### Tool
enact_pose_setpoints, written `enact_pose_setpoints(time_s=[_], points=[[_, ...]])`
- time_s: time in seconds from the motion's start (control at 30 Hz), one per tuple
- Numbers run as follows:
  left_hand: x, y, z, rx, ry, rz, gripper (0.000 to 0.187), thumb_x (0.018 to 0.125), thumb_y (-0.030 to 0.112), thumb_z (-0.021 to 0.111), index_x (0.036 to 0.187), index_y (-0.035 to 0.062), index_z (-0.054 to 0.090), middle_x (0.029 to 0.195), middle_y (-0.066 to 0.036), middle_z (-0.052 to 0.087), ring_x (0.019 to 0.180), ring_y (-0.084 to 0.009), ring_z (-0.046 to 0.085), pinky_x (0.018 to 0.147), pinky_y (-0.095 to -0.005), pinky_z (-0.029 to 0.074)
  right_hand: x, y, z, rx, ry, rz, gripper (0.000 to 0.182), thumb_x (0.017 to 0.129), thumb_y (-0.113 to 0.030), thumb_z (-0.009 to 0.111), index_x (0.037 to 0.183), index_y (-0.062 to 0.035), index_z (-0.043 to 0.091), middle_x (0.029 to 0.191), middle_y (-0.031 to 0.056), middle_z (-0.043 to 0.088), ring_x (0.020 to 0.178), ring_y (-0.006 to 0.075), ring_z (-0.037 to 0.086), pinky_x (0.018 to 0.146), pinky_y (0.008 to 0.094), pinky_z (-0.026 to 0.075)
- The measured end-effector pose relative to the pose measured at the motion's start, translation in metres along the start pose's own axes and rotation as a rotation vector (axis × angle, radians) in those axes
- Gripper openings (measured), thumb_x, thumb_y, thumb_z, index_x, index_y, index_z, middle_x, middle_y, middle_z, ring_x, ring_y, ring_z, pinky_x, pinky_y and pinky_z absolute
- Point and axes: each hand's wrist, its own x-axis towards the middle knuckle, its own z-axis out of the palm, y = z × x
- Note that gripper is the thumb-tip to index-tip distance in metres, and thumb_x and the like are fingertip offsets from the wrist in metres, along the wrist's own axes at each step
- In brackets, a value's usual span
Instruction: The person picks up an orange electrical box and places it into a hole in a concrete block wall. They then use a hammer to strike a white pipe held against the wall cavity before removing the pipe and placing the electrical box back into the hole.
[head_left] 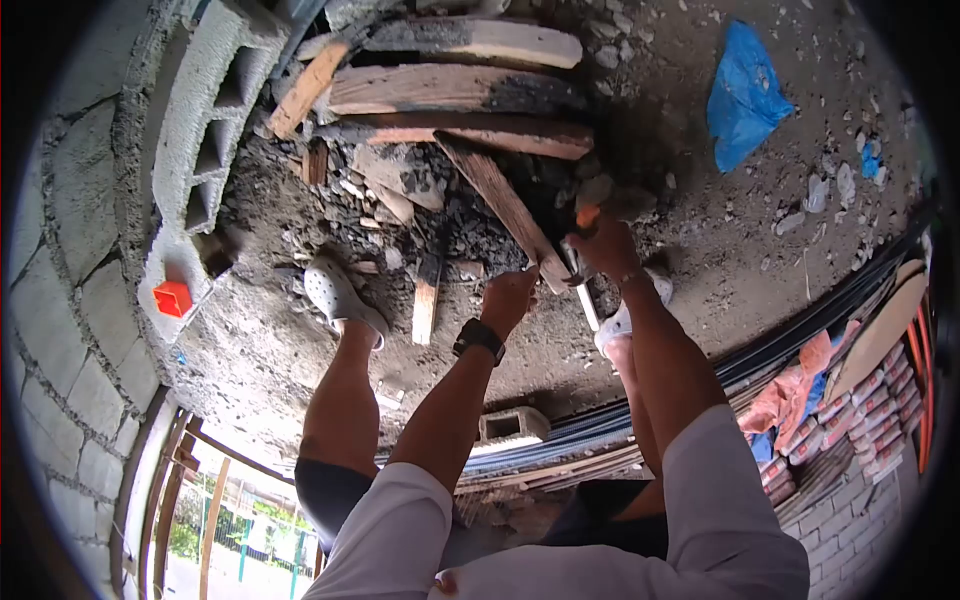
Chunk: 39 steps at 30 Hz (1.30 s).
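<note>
A charred wooden plank point(495, 195) slants from the firewood down toward me. My left hand point(510, 300), with a dark watch on the wrist, has its fingers closed at the left edge of the plank's near end. Across from it, my right hand point(605, 250) is wrapped around an orange-handled tool point(587, 215). A dark, narrow metal part of that tool shows below the hand, against the plank's end; I cannot tell its kind. Just beneath lies a pale stick point(588, 306), close to my right shoe point(615, 330).
Large logs point(455, 90) lie behind black charcoal and ash. A hollow concrete block point(210, 130) stands at left, near an orange-red cup-like piece point(173, 298). Blue plastic point(745, 95) lies at back right. Behind me are long bars point(590, 425) and another block point(513, 427).
</note>
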Motion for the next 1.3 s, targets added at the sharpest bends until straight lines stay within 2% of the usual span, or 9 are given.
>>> enact_pose_setpoints(time_s=[0.07, 0.1, 0.17, 0.57, 0.67, 0.87, 1.07, 1.13, 1.3], points=[[0.007, 0.002, 0.000, -0.051, -0.014, -0.099, 0.030, 0.090, 0.027, 0.057, 0.078, 0.0001, 0.063, 0.063, -0.009, 0.061, 0.058, -0.0151, 0.064, 0.053, -0.0303, 0.051, -0.011, 0.000, -0.012, 0.053, -0.011, 0.017, 0.047, 0.066, -0.033, 0.079, 0.099, -0.0028, 0.063, 0.086, 0.0156, 0.068, 0.087, 0.0316, 0.066, 0.078, 0.0403, 0.051], [0.028, -0.023, -0.003, 0.113, -0.074, 0.281, 0.030, 0.089, 0.027, 0.059, 0.078, -0.0009, 0.063, 0.065, -0.010, 0.062, 0.058, -0.0148, 0.064, 0.051, -0.0297, 0.051, -0.016, 0.002, -0.018, 0.107, -0.041, 0.044, 0.046, 0.065, -0.032, 0.080, 0.098, -0.0022, 0.064, 0.085, 0.0156, 0.068, 0.086, 0.0302, 0.066, 0.077, 0.0392, 0.051], [0.005, 0.003, 0.007, -0.104, -0.119, 0.012, 0.027, 0.088, 0.022, 0.059, 0.079, -0.0035, 0.063, 0.063, -0.010, 0.064, 0.053, -0.0152, 0.063, 0.045, -0.0281, 0.050, -0.022, 0.028, -0.009, 0.189, -0.020, 0.043, 0.046, 0.066, -0.031, 0.079, 0.097, -0.0008, 0.063, 0.083, 0.0152, 0.067, 0.084, 0.0282, 0.067, 0.075, 0.0380, 0.051], [0.035, -0.028, -0.040, 0.358, -0.170, 0.106, 0.022, 0.090, 0.018, 0.054, 0.096, -0.0011, 0.064, 0.079, -0.015, 0.067, 0.063, -0.0226, 0.067, 0.058, -0.0343, 0.054, -0.014, 0.017, 0.039, 0.148, 0.043, 0.125, 0.038, 0.074, -0.024, 0.070, 0.103, -0.0026, 0.057, 0.082, 0.0168, 0.065, 0.083, 0.0320, 0.066, 0.071, 0.0408, 0.051], [0.052, -0.058, -0.051, 0.604, -0.166, 0.509, 0.029, 0.091, 0.025, 0.049, 0.099, 0.0005, 0.064, 0.086, -0.015, 0.067, 0.070, -0.0310, 0.066, 0.070, -0.0394, 0.053, -0.016, 0.008, 0.061, 0.029, 0.178, 0.264, 0.038, 0.072, -0.020, 0.061, 0.108, -0.0077, 0.060, 0.095, 0.0202, 0.066, 0.089, 0.0361, 0.064, 0.075, 0.0448, 0.052], [0.032, -0.035, -0.053, 0.919, -0.253, 0.667, 0.021, 0.085, 0.021, 0.050, 0.081, 0.0039, 0.061, 0.083, -0.019, 0.062, 0.082, -0.0388, 0.060, 0.075, -0.0485, 0.048, -0.012, 0.026, 0.097, -0.232, -0.103, 0.202, 0.027, 0.075, -0.031, 0.062, 0.087, -0.0072, 0.067, 0.086, 0.0194, 0.067, 0.087, 0.0359, 0.065, 0.073, 0.0443, 0.053], [-0.070, -0.002, -0.061, 0.904, -0.214, 0.936, 0.020, 0.090, 0.017, 0.051, 0.087, 0.0009, 0.062, 0.074, -0.013, 0.062, 0.068, -0.0271, 0.062, 0.064, -0.0391, 0.050, -0.056, -0.022, 0.024, -0.035, 0.071, 0.243, 0.033, 0.076, -0.035, 0.066, 0.086, -0.0044, 0.067, 0.078, 0.0200, 0.066, 0.080, 0.0377, 0.065, 0.070, 0.0454, 0.052], [-0.127, 0.024, -0.060, 0.456, -0.254, 0.292, 0.023, 0.092, 0.020, 0.052, 0.093, 0.0001, 0.064, 0.070, -0.008, 0.061, 0.061, -0.0180, 0.059, 0.059, -0.0327, 0.048, -0.072, -0.031, -0.013, 0.149, 0.120, 0.224, 0.032, 0.075, -0.031, 0.070, 0.084, -0.0012, 0.066, 0.071, 0.0186, 0.065, 0.073, 0.0357, 0.066, 0.065, 0.0424, 0.050], [-0.250, 0.074, -0.076, 0.079, -0.190, 0.199, 0.028, 0.096, 0.024, 0.049, 0.101, 0.0003, 0.063, 0.070, -0.004, 0.060, 0.061, -0.0092, 0.054, 0.057, -0.0243, 0.045, -0.121, -0.086, -0.135, 0.247, 0.180, 0.163, 0.031, 0.076, -0.030, 0.069, 0.089, -0.0019, 0.064, 0.082, 0.0204, 0.066, 0.082, 0.0393, 0.064, 0.069, 0.0446, 0.050]])
